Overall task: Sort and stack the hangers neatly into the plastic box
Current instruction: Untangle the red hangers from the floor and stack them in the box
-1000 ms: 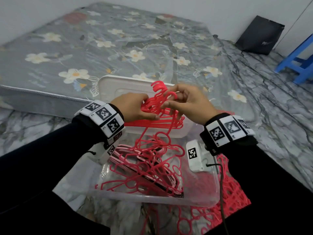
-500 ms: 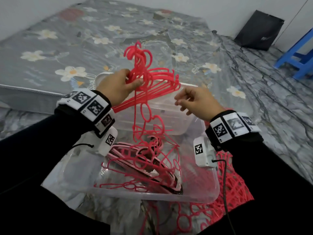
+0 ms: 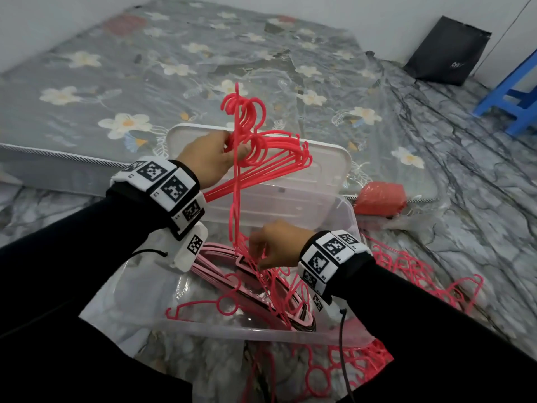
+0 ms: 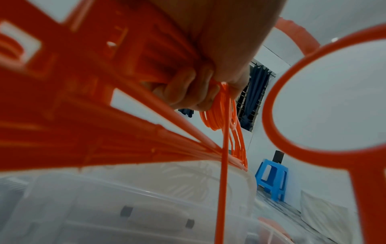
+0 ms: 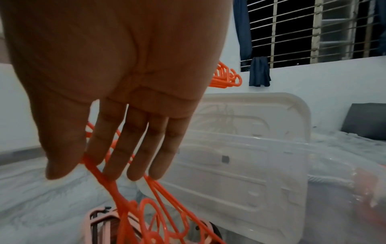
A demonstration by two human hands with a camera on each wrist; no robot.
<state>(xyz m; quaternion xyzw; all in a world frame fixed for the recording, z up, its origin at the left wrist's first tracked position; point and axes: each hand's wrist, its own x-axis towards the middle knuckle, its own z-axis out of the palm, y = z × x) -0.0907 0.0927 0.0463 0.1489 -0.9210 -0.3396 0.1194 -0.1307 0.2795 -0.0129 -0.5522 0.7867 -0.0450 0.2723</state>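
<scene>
My left hand (image 3: 232, 152) grips a bundle of red hangers (image 3: 270, 164) at their necks, held up over the clear plastic box (image 3: 261, 334); the hooks (image 3: 244, 112) stick upward. In the left wrist view my left hand (image 4: 198, 92) has its fingers curled round the bundle (image 4: 125, 132). One long red strand (image 3: 235, 210) hangs from the bundle into the box. My right hand (image 3: 258, 257) is down inside the box, thumb and forefinger pinching a tangled red hanger (image 5: 108, 183). Pink hangers (image 3: 218, 263) lie stacked on the box floor.
The box lid (image 3: 325, 158) leans upright behind the box against a floral mattress (image 3: 174, 68). Loose red hangers (image 3: 406, 271) lie on the marble floor to the right and in front. A red packet (image 3: 380, 199), a black bag (image 3: 447, 50) and a blue stool (image 3: 517, 94) are beyond.
My right hand let go of the bundle and dropped into the box onto the tangled hangers. My left hand lifted the bundle alone and keeps it raised.
</scene>
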